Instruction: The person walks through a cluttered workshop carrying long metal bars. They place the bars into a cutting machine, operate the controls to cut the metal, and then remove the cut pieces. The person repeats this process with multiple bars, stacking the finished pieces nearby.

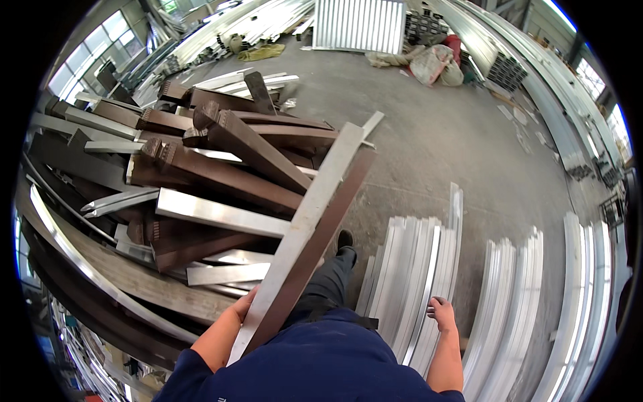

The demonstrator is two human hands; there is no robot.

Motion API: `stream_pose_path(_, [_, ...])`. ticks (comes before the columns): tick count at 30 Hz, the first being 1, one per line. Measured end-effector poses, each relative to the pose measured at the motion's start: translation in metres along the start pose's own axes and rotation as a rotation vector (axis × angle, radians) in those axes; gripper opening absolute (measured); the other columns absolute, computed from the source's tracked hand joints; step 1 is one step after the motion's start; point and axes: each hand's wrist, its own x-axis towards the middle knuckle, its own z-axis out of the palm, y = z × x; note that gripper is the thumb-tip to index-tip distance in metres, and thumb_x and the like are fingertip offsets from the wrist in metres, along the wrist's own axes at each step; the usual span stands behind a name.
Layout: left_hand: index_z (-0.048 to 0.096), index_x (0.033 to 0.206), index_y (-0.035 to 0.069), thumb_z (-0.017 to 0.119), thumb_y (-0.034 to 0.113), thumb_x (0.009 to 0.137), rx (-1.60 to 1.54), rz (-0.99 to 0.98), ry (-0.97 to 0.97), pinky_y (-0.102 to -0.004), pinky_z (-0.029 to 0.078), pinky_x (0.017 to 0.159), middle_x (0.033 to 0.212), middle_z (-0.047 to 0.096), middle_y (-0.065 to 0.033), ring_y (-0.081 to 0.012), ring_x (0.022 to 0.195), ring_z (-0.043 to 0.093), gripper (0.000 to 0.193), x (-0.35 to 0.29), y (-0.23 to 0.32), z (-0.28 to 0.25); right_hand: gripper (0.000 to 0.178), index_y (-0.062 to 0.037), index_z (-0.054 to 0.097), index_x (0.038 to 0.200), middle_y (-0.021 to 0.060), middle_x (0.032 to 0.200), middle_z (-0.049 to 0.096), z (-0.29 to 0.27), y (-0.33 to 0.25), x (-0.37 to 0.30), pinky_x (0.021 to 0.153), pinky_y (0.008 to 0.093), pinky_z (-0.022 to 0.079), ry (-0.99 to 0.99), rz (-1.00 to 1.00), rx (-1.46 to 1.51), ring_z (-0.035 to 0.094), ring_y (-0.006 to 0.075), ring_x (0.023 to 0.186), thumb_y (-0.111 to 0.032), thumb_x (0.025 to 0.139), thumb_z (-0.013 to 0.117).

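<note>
Grey workshop floor spreads ahead; brown profiles lie heaped leftward; left hand clasps the long beam alongside, apparently lifted, not yet set down; right hand, half-curled, seemingly empty, hovers over silver bars

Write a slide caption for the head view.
Left hand holding a long beam beside piled brown profiles; right hand empty above silver bars.
</note>
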Motion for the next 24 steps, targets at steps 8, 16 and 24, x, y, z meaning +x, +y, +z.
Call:
stream_pose_path(8, [0.056,0.130,0.010,0.049,0.065,0.087,0.038,0.009,-0.089,-0.0376,0.046,0.094,0.127,0.060,-0.0091,-0.0226,0.112,0.058,0.071,0.178,0.251,0.073,0.032,-0.0002,0.056,0.114,0.0137,0.093,0.064,-0.002,-0.155,0.236,0.060,0.0356,0.054,0.030,0.118,0.077,0.064,0.0247,0.072,-0.022,0.090,0.059])
stream_pose_path(16, [0.056,0.130,0.011,0.047,0.064,0.089,0.067,-0.016,-0.074,-0.0360,0.046,0.093,0.125,0.061,-0.0072,-0.0194,0.109,0.059,0.068,0.247,0.476,0.181,0.045,0.0035,0.047,0.127,0.0195,0.107,0.061,-0.036,-0.249,0.332,0.069,0.0451,0.053,0.010,0.382,0.102,0.063,0.0331,0.081,-0.024,0.092,0.055])
stream_pose_path(24, [0.055,0.132,0.011,0.048,0.063,0.090,-0.011,-0.034,-0.039,-0.0349,0.046,0.093,0.124,0.061,-0.0069,-0.0185,0.108,0.059,0.067,0.389,0.656,0.289,0.033,0.0057,0.061,0.109,0.0180,0.095,0.067,-0.108,-0.338,0.501,0.072,0.0415,0.051,-0.028,0.608,-0.123,0.064,0.0294,0.082,-0.022,0.092,0.059])
